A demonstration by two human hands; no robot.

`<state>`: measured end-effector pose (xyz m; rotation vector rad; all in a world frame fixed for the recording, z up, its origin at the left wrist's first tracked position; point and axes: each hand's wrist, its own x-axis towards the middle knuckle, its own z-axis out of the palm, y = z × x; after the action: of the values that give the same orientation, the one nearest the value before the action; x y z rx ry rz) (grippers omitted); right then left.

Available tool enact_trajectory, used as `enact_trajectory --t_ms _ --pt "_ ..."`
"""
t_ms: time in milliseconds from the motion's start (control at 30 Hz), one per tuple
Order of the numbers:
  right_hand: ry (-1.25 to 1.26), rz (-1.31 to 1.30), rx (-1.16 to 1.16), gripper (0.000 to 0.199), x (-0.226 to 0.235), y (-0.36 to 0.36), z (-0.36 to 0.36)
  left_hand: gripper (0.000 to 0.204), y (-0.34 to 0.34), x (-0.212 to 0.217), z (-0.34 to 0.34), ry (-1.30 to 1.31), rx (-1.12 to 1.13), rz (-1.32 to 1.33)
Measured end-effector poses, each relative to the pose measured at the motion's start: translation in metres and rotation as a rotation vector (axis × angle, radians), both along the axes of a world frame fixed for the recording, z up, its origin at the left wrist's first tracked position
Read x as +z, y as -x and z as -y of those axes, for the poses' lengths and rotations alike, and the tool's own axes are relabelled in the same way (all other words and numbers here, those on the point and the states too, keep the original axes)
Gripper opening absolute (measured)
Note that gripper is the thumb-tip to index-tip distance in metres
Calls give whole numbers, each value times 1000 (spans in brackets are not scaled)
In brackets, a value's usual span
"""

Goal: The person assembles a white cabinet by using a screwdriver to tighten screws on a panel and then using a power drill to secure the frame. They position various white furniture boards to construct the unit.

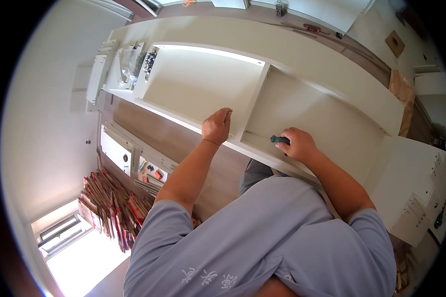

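Head view: a screwdriver (275, 139) is clamped in the right hand (298, 144), its shaft lying level and pointed left toward the upright divider panel (255, 99). That panel's near edge is gripped by the left hand (217, 125), fingers curled closed.

To my left, a clear plastic bag (132, 63) of hardware lies on a stack of white panels (98, 74), with dark small fittings (149, 61) just beside it. Lower on the wooden floor (148, 129) I see a white panel (115, 151) with a round hole, and near it a heap of torn brown cardboard (111, 208). Far ahead lies a red-handled tool (312, 27). A cardboard square (395, 43) sits at my right.
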<state>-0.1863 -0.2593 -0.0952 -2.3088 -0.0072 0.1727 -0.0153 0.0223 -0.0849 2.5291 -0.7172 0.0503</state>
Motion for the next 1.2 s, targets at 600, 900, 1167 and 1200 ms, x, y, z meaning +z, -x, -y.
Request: enact_trajectory --t_ms 600,900,1167,1200 --pt "-629 -914 -108 40 22 -24 -5 10 2 -3 -2 49 43 28" --pt "117 -259 54 43 17 10 7 17 3 0 3 -80 98 -72" --pt "232 -224 -54 26 6 22 -18 23 -1 6 0 -236 192 -255" --pt "222 -181 -111 26 0 28 -18 23 -1 7 -3 -222 189 -266"
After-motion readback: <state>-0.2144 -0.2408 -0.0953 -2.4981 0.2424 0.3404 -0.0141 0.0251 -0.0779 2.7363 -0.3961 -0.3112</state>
